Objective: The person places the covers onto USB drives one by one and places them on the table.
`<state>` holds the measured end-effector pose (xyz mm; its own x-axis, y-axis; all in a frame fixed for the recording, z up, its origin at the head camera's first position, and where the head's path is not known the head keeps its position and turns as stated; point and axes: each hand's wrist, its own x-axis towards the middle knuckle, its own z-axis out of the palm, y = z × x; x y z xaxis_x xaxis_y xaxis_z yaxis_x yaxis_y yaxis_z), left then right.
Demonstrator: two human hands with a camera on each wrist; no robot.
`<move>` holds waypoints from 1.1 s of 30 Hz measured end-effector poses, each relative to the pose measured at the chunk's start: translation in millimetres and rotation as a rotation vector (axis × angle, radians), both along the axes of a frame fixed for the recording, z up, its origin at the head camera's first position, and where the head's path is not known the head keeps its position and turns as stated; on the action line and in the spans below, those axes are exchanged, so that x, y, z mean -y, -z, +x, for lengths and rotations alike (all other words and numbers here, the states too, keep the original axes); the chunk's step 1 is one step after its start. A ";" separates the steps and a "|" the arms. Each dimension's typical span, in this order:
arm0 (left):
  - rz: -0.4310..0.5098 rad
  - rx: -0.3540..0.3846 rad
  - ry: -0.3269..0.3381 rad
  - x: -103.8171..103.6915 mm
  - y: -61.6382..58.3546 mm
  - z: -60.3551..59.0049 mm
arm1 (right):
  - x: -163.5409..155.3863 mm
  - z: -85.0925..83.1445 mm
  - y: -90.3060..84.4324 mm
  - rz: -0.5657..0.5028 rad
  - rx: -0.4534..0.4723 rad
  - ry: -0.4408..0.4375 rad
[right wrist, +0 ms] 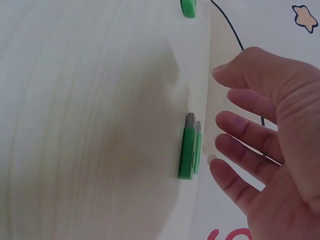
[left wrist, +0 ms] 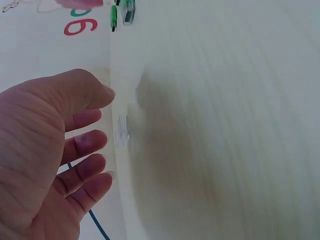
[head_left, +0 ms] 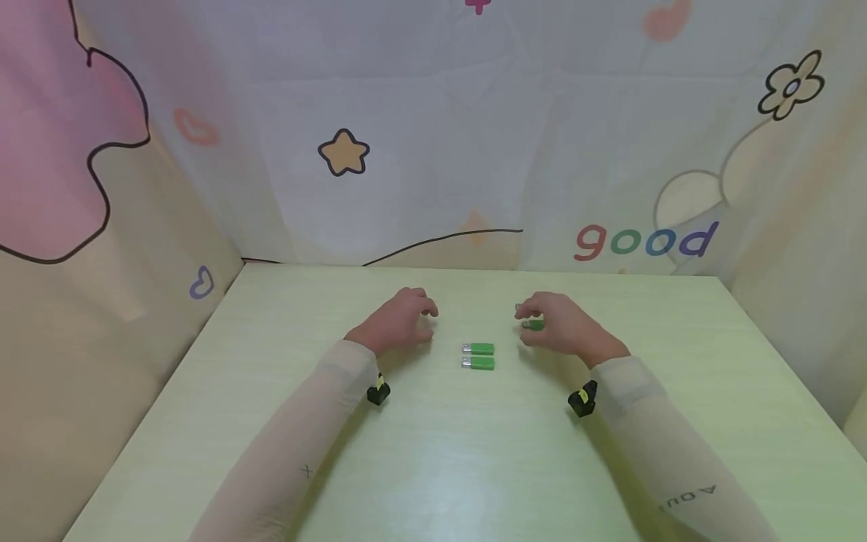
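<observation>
Two green USB flash drives (head_left: pixel 478 356) with silver plugs lie side by side mid-table, plugs toward the left. My left hand (head_left: pixel 401 322) hovers to their left, fingers loosely bent and holding nothing. Beneath it, a small clear plastic piece (left wrist: pixel 122 131) shows in the left wrist view; its exact kind is unclear. To the right of the pair, my right hand (head_left: pixel 558 324) is held with bent, parted fingers and nothing between them. Near those fingers lie two more green flash drives (right wrist: pixel 187 152), seen best in the right wrist view; in the head view the hand partly covers them.
The pale wooden table (head_left: pixel 474 452) meets a printed cloth backdrop (head_left: pixel 433 165) at its far edge. Cloth also hangs along both sides. Small black wrist cameras (head_left: pixel 378 391) sit below each cuff.
</observation>
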<state>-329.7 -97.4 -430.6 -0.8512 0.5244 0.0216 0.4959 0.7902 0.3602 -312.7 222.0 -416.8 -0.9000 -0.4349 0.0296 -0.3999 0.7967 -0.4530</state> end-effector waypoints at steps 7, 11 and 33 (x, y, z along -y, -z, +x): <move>-0.047 0.003 -0.036 3.6 1.6 -4.3 | -9.8 -6.7 1.5 0.104 -0.004 -0.008; -0.064 -0.016 -0.035 0.6 1.0 -8.9 | -13.7 -10.3 1.4 0.127 0.003 0.007; -0.163 -0.055 -0.003 -13.4 2.1 -17.4 | -12.9 -16.3 3.3 0.180 0.110 0.099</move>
<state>-347.0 -84.0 -432.7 -0.8525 0.5224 -0.0170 0.5091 0.8373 0.1994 -329.0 234.9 -420.1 -0.9321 -0.3334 -0.1414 -0.2714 0.9016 -0.3369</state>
